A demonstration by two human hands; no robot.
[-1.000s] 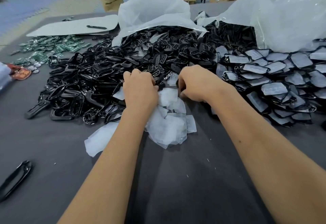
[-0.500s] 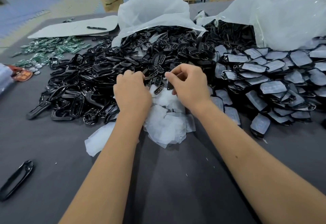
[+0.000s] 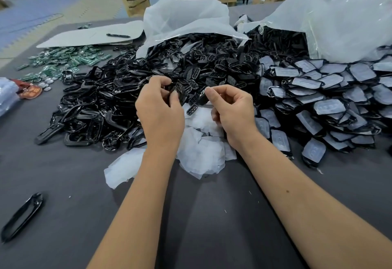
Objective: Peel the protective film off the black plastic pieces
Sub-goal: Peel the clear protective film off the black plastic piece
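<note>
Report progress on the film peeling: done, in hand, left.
Done: loose peeled films lie below a bare black heap. In hand: left hand grips one black piece; right hand pinches at its edge. Left: many film-covered pieces on the right.

Table [image 3: 63, 184]: dark grey. Plastic pieces [image 3: 101, 103]: glossy black. Filmed pieces [image 3: 331, 90]: pale grey film over black. Peeled film scraps [image 3: 201, 154]: translucent white. Circuit boards [image 3: 70, 59]: green. Bags [image 3: 339, 20]: milky white.
</note>
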